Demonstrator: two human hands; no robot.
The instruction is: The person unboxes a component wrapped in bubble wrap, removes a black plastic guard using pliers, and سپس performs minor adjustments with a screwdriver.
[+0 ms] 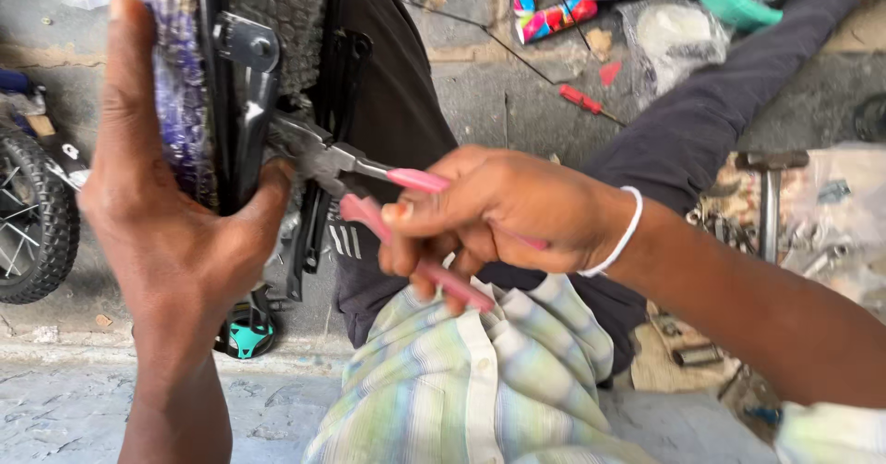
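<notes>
My left hand [161, 215] wraps around a small bicycle's purple wrapped frame part [175, 86] and black stay, with the thumb pressed by a black metal bracket [247, 67]. My right hand [489, 215] grips pink-handled pliers [388, 183], whose metal jaws reach left to the bracket near the knobby tyre [281, 12]. A white band circles my right wrist.
A small spoked wheel [32, 215] stands at the left. On the concrete lie a red-handled screwdriver [583, 101], a hammer [768, 196], plastic bags and loose metal parts at the right. My dark-trousered legs stretch across the middle; a teal pedal [247, 337] sits below.
</notes>
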